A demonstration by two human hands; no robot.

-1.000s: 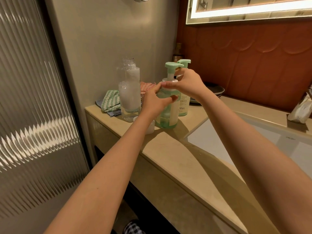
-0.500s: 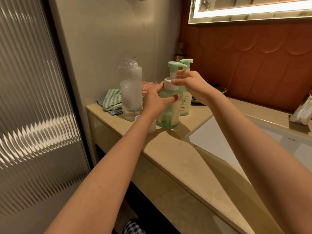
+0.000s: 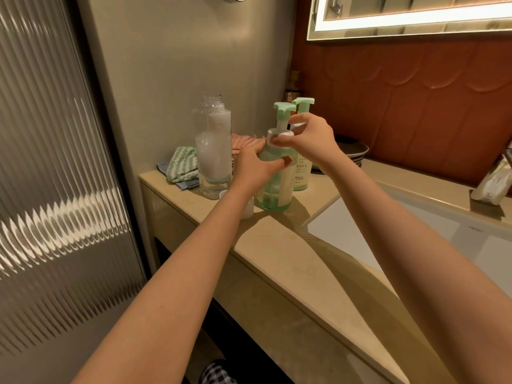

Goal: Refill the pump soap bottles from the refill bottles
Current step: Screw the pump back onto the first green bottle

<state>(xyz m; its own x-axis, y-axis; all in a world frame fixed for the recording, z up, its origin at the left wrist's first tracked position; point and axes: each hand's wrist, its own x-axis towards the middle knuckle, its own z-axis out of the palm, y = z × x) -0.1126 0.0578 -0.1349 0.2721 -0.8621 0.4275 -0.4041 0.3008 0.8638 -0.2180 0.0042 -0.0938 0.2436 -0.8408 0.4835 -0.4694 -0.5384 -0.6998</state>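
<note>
Bare forearms [image 3: 180,273]; black-and-white checked footwear [image 3: 219,372] below.

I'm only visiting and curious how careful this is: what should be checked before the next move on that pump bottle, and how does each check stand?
1. Front pump bottle upright on the counter: ok.
2. Left hand grips its body: ok.
3. Right hand pinches the white collar: ok.
4. Collar screwed tight or loose: cannot tell.
5. Refill bottle upright beside it, uncapped: ok.
6. White cap lying right by the left wrist, easy to knock: not ok.
</note>
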